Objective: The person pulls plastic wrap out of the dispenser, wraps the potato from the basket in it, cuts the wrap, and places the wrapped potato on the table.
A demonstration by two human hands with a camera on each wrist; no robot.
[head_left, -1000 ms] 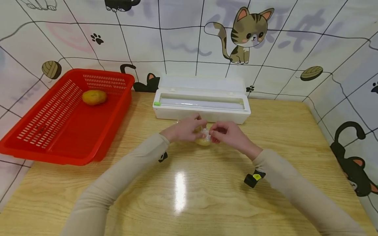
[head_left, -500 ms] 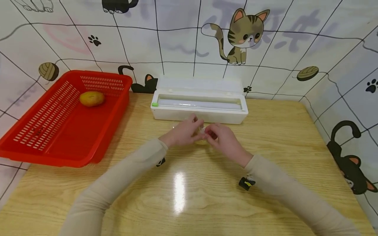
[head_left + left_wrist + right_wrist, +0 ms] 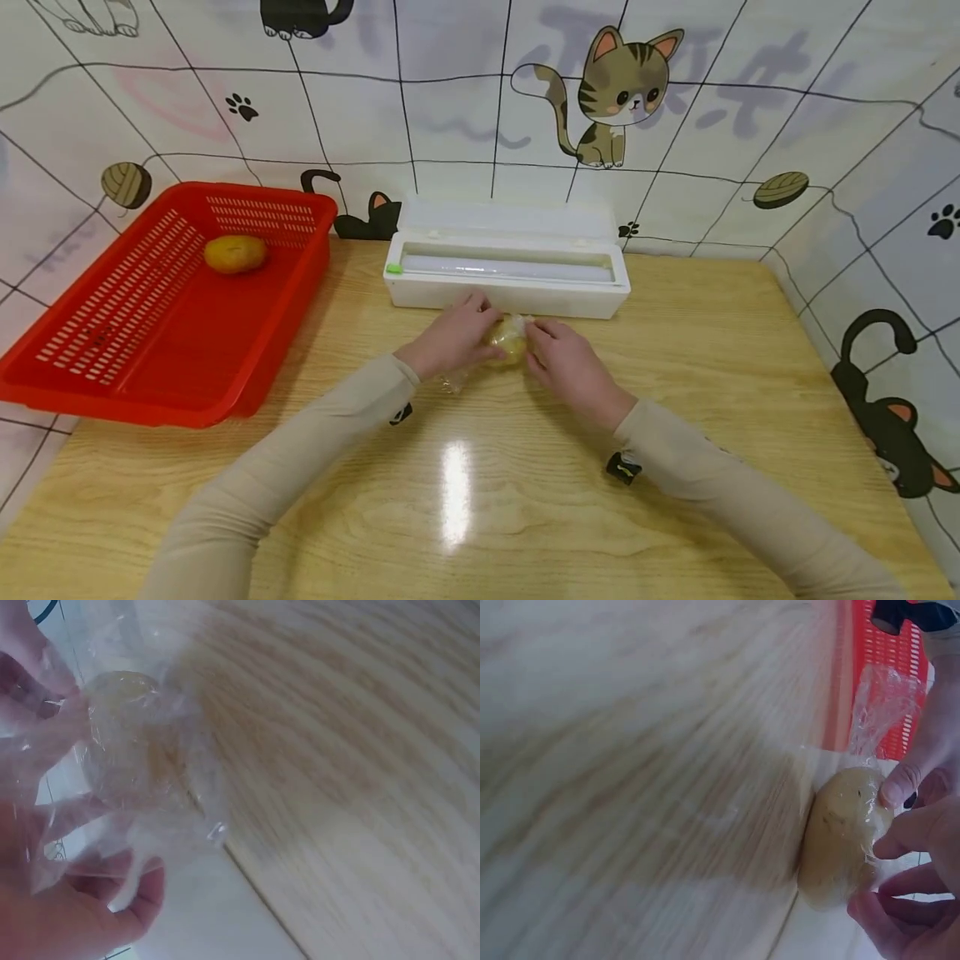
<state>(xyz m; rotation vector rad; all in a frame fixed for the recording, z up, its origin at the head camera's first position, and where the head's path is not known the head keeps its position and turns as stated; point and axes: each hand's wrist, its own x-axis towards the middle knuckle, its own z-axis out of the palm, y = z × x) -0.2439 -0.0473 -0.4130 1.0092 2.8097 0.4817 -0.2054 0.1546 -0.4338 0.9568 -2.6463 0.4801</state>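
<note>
A potato (image 3: pixel 508 340) wrapped in clear cling film lies between both hands, just in front of the white box. My left hand (image 3: pixel 453 337) holds it from the left, thumb on the near side and fingers on the far side. At its right end my right hand (image 3: pixel 573 367) pinches the film close against the potato. A loose tail of cling film (image 3: pixel 885 705) sticks out on the left-hand side in the right wrist view. Crumpled film (image 3: pixel 150 750) covers the potato and part of the fingers in the left wrist view. The potato's underside is hidden.
Behind the hands stands a long white box (image 3: pixel 507 293), lid up, with a roll of cling film (image 3: pixel 502 267) inside and a green slider (image 3: pixel 393 268) at its left. To the left, a red basket (image 3: pixel 300 325) holds another potato (image 3: pixel 235 254). A cat-print wall covering closes off the back.
The left hand has shifted slightly left, and more of the wrapped potato shows. A film tail now appears below the left wrist. The right hand has moved left onto the potato's right end.
</note>
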